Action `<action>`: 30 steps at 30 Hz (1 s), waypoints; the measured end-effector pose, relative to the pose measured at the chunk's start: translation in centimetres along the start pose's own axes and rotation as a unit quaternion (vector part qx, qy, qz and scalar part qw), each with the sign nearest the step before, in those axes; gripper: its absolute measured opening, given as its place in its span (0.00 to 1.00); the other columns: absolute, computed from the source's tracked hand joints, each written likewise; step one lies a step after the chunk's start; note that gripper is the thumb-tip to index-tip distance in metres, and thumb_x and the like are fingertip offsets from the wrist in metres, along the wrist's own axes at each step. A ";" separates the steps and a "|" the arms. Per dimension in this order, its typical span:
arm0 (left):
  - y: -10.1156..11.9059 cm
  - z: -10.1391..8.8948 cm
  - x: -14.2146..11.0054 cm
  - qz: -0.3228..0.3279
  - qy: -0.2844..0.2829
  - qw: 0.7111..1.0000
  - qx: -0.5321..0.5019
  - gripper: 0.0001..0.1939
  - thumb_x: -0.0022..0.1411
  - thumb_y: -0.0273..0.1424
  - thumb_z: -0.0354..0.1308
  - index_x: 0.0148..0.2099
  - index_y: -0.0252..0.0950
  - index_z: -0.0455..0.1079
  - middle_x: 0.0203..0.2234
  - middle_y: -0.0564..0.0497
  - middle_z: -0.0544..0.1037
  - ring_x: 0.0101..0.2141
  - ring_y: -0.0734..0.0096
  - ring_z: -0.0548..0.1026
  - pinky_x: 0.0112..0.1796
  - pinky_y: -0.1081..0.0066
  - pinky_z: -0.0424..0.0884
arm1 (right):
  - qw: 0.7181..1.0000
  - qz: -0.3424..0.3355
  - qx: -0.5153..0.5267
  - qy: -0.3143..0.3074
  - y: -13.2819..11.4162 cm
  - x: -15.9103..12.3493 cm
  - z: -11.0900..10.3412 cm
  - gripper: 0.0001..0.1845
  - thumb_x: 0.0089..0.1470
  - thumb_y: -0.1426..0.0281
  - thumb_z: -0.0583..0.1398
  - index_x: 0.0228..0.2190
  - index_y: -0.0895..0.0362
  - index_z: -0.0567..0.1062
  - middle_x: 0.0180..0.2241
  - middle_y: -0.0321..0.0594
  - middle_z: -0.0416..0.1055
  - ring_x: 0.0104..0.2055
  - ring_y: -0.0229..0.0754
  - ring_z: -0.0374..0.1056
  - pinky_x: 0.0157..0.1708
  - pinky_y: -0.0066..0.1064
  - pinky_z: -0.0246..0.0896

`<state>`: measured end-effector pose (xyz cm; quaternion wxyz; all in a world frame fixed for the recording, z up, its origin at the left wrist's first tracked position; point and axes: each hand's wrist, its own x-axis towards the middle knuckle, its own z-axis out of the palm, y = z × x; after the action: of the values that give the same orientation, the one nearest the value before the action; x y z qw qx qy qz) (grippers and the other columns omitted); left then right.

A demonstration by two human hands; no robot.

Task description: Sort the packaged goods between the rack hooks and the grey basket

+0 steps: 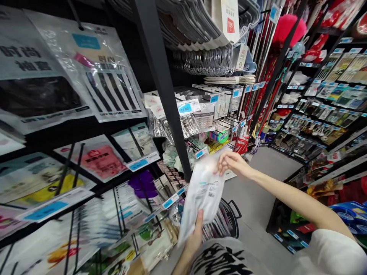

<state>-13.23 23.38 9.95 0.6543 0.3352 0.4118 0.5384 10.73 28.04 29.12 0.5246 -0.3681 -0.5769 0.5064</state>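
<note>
In front of me is a white plastic packet [202, 191], held tilted, with small print and a square code on the side that I see. Its top is blurred, and its contents are hidden. My left hand [195, 235] grips the packet low down, with the thumb pressed on its face. My right hand [233, 163] is at the upper right corner, fingers bent and pinched together on the packet's edge. Beside the packet on the left are shelf hooks with packaged goods, among them a purple item [143, 185].
A black basket [231, 219] holding many flat packs stands below the packet. Left, sleeve packs [111, 76] hang on a black rack with a dark upright post [163, 76]. Hangers [189, 26] fill the upper shelf. A grey aisle floor [252, 198] runs towards stocked shelves at right.
</note>
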 end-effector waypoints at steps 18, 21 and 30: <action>0.4 0.2 -2.1 -0.194 -0.007 0.966 -0.173 0.36 0.61 0.25 0.69 0.69 0.45 0.64 0.59 0.43 0.77 0.61 0.56 0.72 0.65 0.56 0.61 | 0.971 0.112 -0.201 0.062 2.2 1.1 -6.3 0.35 0.41 0.65 0.76 0.51 0.60 0.77 0.43 0.44 0.78 0.36 0.40 0.75 0.36 0.30 0.72; 0.4 0.0 -2.0 -0.188 -0.013 0.968 -0.168 0.36 0.61 0.26 0.69 0.69 0.45 0.65 0.59 0.43 0.78 0.61 0.56 0.72 0.65 0.56 0.61 | 0.975 0.096 -0.195 0.054 2.1 1.1 -6.4 0.27 0.43 0.64 0.75 0.45 0.59 0.79 0.39 0.43 0.80 0.40 0.45 0.76 0.41 0.33 0.72; 1.2 0.2 -2.0 -0.185 0.006 0.971 -0.154 0.36 0.62 0.25 0.67 0.70 0.43 0.63 0.58 0.42 0.78 0.61 0.57 0.72 0.65 0.57 0.61 | 0.981 0.082 -0.160 0.078 0.3 1.1 -5.9 0.25 0.44 0.64 0.74 0.44 0.58 0.78 0.35 0.41 0.82 0.35 0.45 0.77 0.35 0.31 0.71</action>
<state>-13.77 21.62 11.43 0.7838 0.1455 0.3830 0.4667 16.31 30.29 28.65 0.4591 -0.5314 -0.5759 0.4186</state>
